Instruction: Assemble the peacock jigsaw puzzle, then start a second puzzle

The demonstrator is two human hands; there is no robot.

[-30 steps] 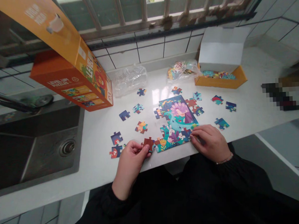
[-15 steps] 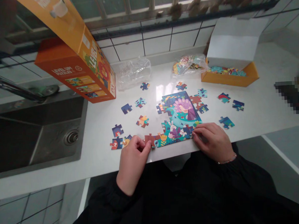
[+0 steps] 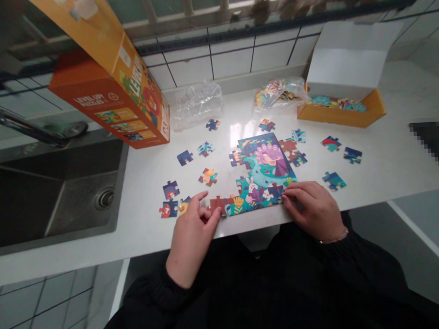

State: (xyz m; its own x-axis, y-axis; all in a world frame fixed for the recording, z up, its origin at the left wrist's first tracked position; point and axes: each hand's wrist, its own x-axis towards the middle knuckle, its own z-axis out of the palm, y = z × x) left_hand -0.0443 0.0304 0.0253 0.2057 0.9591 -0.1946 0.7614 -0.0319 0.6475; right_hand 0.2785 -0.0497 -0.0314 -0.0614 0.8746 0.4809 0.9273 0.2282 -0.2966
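A partly joined jigsaw puzzle (image 3: pixel 267 167) lies on the white counter, showing a purple peacock, a teal animal and a white rabbit. At its lower left, a reddish-brown puzzle piece (image 3: pixel 217 203) sits in line with the bottom row. The thumb of my left hand (image 3: pixel 194 229) rests at that piece, its index finger stretched out and lifted. My right hand (image 3: pixel 312 208) pinches at a dark blue puzzle piece (image 3: pixel 276 193) on the puzzle's lower right edge; the fingertips partly cover it. Beside my left hand lie loose pieces with a red figure (image 3: pixel 169 209) and yellow shapes (image 3: pixel 183 206).
Several loose pieces (image 3: pixel 207 177) lie around the puzzle. An orange puzzle box (image 3: pixel 109 101) stands by the sink (image 3: pixel 123 189). Behind are a clear plastic wrapper (image 3: pixel 197 104), a bag of pieces (image 3: pixel 280 92) and an open yellow box (image 3: pixel 340 115). The counter's front edge is close to me.
My left index finger has lifted and straightened away from the brown piece, while the thumb stays by it. My right hand keeps its place. The view has shifted slightly.
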